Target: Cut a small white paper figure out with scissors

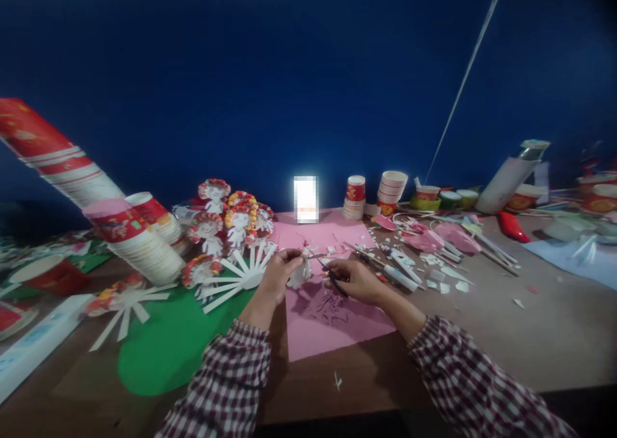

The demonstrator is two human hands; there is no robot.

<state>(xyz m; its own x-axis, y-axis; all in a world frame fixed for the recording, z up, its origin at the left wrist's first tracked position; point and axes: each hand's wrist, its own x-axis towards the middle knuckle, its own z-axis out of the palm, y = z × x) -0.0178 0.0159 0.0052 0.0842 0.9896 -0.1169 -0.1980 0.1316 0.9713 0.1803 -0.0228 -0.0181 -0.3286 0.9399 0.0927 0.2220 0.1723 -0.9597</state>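
Over a pink sheet of paper [359, 325], my left hand [283, 271] pinches a small white paper cutout [301, 274]; its exact shape is hard to make out. My right hand [354, 280] is closed round dark-handled scissors [336, 282], whose blades point left toward the cutout. Whether the blades touch the paper I cannot tell. Just left of my left hand lies a white strip-cut paper fan [236, 280], partly over a green paper sheet [164, 354]. Dark and pale scraps are scattered on the pink sheet below the scissors.
Leaning stacks of red paper cups [144, 251] stand at left, beside several white paper figures with red-yellow trim [238, 222]. More cup stacks [393, 190] are at the back. Pens [402, 277], pink paper pieces [456, 237] and white scraps lie at right, near a red object [513, 227].
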